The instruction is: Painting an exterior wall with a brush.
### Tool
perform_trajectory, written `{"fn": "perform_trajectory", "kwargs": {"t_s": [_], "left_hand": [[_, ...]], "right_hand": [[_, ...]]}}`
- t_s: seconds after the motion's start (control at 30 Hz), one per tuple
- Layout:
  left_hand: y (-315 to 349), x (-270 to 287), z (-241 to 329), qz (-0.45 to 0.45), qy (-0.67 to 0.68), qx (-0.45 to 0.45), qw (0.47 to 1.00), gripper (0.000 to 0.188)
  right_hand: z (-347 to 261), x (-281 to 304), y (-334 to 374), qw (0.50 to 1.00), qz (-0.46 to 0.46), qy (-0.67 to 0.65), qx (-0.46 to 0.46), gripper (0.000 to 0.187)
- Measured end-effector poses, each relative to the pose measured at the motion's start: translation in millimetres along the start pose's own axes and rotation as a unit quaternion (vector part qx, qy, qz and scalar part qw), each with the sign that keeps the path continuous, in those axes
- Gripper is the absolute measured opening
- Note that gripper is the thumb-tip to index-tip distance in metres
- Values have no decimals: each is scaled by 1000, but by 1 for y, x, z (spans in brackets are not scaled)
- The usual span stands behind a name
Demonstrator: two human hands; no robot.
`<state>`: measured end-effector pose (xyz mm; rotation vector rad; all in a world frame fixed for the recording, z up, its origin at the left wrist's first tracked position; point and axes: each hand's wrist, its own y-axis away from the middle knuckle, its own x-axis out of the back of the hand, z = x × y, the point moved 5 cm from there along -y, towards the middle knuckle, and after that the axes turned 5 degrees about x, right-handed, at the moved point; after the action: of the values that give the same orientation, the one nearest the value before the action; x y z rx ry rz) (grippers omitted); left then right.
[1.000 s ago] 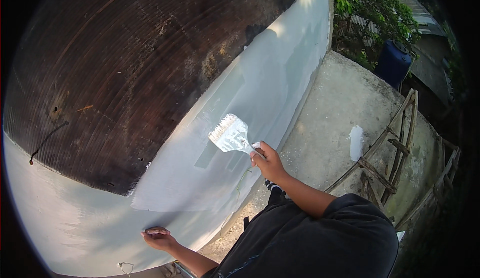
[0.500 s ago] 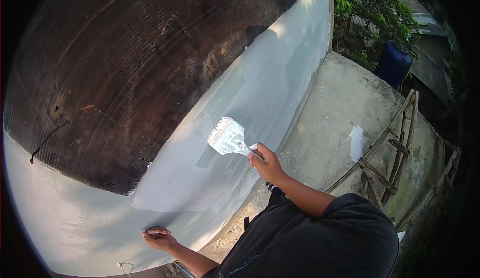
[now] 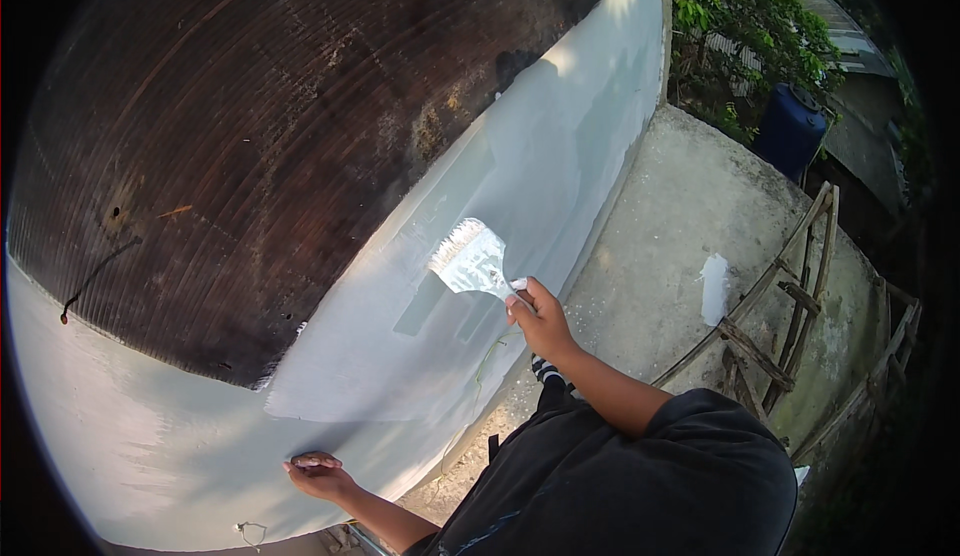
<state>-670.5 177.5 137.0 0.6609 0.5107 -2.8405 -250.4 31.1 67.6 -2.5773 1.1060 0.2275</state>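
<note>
outdoors, beside painted wall [image 3: 350, 371]: concrete slab [image 3: 655, 221], leafy tree [image 3: 765, 21], daylight

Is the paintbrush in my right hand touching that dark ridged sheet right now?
Apart. The head view shows a strip of pale wall between the paintbrush, held in the right hand, and the dark ridged sheet.

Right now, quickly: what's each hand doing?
Left hand: partly curled; cannot tell whether it holds anything.
Right hand: closed, holding the wide paintbrush.

Left head-worn fisheye; looks steeply down; near right hand [image 3: 542, 324]
</note>
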Motion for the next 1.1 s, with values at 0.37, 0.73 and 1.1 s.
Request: {"fn": "perform_trajectory", "kwargs": {"t_s": [0.37, 0.73, 1.1], "left_hand": [[3, -2, 1, -3, -1, 2, 1000, 46], [1, 0, 0, 1, -5, -1, 1000, 46], [1, 1, 0, -12, -14, -3, 1000, 45]], "right_hand": [[-9, -2, 4, 999, -35, 29, -24, 11], [-10, -5, -2, 999, -30, 22, -8, 7], [-17, 20, -21, 996, 77, -19, 32, 9]]}}
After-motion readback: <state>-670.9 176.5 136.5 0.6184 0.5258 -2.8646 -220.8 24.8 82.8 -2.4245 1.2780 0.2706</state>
